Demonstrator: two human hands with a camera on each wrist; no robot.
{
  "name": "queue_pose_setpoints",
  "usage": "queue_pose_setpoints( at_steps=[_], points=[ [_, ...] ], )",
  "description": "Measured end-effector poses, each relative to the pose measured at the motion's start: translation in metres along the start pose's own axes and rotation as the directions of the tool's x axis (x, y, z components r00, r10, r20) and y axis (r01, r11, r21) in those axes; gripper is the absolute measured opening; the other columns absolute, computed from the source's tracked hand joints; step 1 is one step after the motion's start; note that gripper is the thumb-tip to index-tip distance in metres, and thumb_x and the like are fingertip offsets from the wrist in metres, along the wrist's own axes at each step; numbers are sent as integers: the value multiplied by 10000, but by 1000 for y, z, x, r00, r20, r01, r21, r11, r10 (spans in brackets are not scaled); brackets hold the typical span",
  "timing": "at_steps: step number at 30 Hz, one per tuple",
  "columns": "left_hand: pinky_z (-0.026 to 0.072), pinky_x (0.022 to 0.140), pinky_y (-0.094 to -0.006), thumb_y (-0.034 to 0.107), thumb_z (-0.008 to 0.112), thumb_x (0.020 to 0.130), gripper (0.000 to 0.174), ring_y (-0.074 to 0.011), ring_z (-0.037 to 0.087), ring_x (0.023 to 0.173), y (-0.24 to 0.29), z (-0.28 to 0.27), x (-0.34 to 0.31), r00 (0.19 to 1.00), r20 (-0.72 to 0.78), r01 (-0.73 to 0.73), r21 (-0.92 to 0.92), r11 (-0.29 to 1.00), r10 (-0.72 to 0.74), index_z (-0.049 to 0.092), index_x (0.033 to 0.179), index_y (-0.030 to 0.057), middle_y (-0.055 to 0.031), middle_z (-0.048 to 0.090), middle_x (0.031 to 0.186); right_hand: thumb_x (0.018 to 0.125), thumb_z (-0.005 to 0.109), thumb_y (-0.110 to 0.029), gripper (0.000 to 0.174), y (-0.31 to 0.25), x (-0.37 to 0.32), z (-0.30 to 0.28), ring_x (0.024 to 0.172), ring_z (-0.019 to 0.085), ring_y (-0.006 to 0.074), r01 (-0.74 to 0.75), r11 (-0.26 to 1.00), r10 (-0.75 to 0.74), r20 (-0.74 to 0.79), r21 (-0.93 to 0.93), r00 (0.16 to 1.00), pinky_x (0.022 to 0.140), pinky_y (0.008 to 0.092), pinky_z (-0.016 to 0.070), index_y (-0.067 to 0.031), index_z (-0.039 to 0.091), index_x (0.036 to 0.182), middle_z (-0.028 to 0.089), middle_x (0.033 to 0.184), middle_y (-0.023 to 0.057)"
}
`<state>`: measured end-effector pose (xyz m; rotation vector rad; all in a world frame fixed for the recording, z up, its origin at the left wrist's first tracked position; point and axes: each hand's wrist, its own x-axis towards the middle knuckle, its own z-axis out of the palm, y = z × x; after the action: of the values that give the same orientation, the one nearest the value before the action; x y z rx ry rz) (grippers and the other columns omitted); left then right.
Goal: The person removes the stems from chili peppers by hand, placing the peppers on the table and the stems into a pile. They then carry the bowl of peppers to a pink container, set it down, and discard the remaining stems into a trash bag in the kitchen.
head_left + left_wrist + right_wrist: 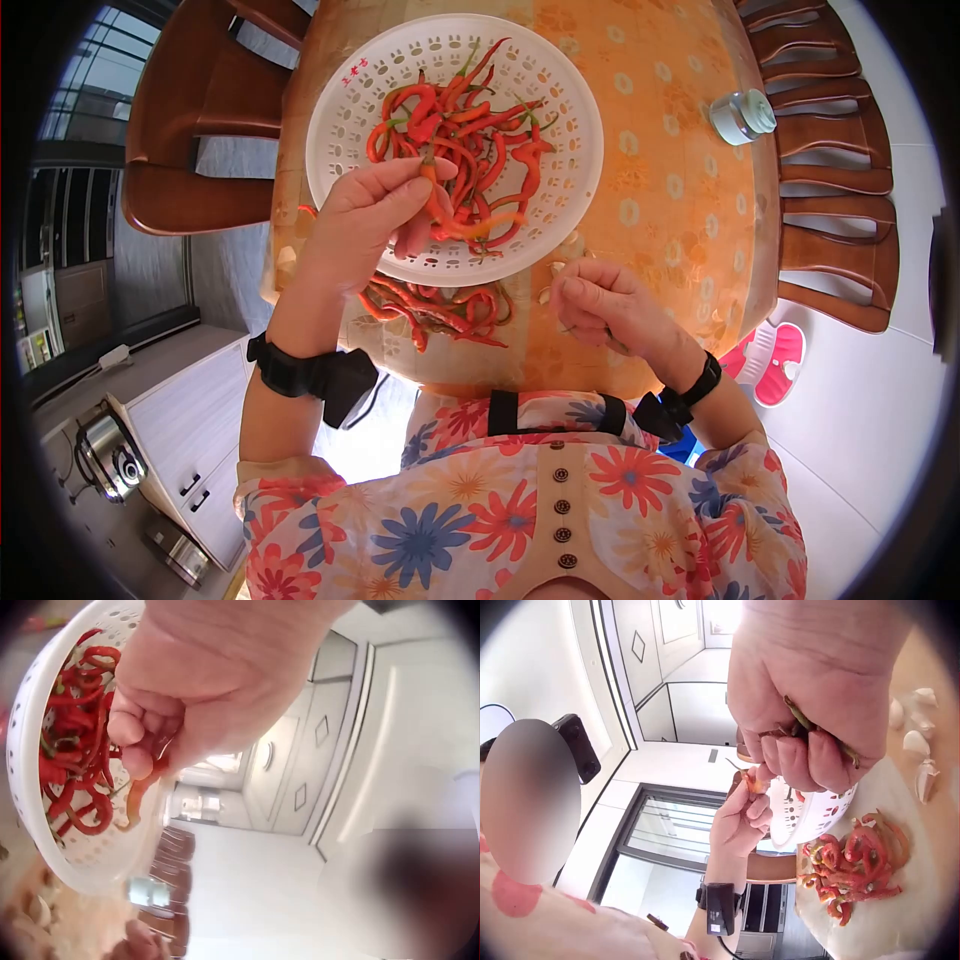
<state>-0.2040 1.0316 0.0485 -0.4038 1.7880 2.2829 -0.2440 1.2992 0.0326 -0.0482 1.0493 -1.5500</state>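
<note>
Over the white colander, my left hand pinches an orange-red chili pepper between thumb and fingers, near its stem end. The pepper's curved tip hangs down in the left wrist view. Many red chili peppers lie heaped inside the colander. My right hand hovers above the table just right of the colander. Its fingers curl round several green chili stems, whose ends poke out of the fist in the right wrist view; the rest are hidden in the palm.
A pile of red chili peppers lies on the table at the colander's near side. Peeled garlic cloves are scattered close by. A lidded glass jar stands near the right table edge, beside wooden chairs.
</note>
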Motion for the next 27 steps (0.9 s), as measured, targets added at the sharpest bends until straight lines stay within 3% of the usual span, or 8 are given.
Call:
queue_pose_setpoints(
  at_steps=[6, 9, 12, 14, 17, 21, 23, 27],
  points=[
    [343, 426, -154, 154, 529, 877, 231, -43, 458, 476, -7, 19, -24, 973, 153, 204, -248, 947, -170, 597, 1004, -26, -46, 584, 696, 924, 457, -295, 261, -7, 6, 5, 452, 241, 15, 17, 1000, -16, -80, 8, 997, 398, 177, 214, -53, 535, 863, 278, 553, -82],
    [353, 437, -169, 154, 555, 864, 201, -40, 450, 475, -16, 27, -31, 951, 203, 274, -215, 937, -232, 620, 945, -18, -10, 575, 651, 919, 470, -293, 250, -10, 9, 12, 454, 231, 17, 0, 1000, 3, -108, 29, 994, 397, 178, 211, -54, 535, 880, 267, 549, -81],
    [348, 440, -173, 211, 574, 858, 237, -36, 440, 487, -28, 39, -40, 890, 291, 355, 41, 934, -351, 619, 926, -12, -2, 556, 636, 913, 484, -288, 265, -10, 13, 16, 454, 284, 25, -59, 998, 61, -76, 33, 995, 403, 190, 244, -43, 564, 852, 328, 547, -71],
    [346, 432, -169, 196, 579, 855, 213, -32, 444, 486, -40, 39, -46, 867, 326, 392, 21, 920, -377, 624, 928, 2, 8, 556, 637, 886, 529, -291, 288, -3, 18, 15, 473, 381, 54, 15, 854, -2, 25, -520, 1000, 429, 216, 317, -17, 600, 831, 440, 572, -36],
    [319, 409, -161, 184, 579, 857, 186, -24, 437, 473, -52, 40, -53, 827, 371, 472, -46, 881, -423, 632, 926, 19, 26, 540, 619, 846, 591, -250, 221, 6, 17, 13, 562, 482, 89, 192, 663, -100, 169, -723, 981, 492, 234, 380, -29, 612, 847, 538, 671, 5],
    [314, 394, -157, 174, 577, 855, 187, -26, 440, 466, -59, 36, -55, 804, 366, 540, -119, 833, -469, 628, 930, 10, 7, 558, 627, 801, 636, -198, 183, 0, 16, 24, 553, 480, 105, 221, 561, -65, 224, -797, 972, 492, 265, 382, -18, 612, 824, 546, 659, 41],
    [323, 397, -161, 169, 574, 855, 192, -33, 451, 474, -62, 35, -55, 798, 357, 554, -120, 824, -485, 624, 931, 0, -6, 563, 625, 767, 624, -169, 192, -9, 15, 36, 488, 491, 174, 161, 483, 16, 193, -861, 981, 486, 299, 405, 21, 623, 792, 545, 604, 174],
    [314, 375, -156, 166, 590, 843, 181, -30, 461, 455, -71, 34, -55, 803, 345, 563, -171, 808, -487, 627, 929, 11, -21, 585, 627, 754, 599, -132, 161, 2, 17, 30, 481, 491, 172, 153, 477, 29, 189, -865, 982, 479, 313, 401, 28, 613, 772, 530, 598, 182]
  ],
)
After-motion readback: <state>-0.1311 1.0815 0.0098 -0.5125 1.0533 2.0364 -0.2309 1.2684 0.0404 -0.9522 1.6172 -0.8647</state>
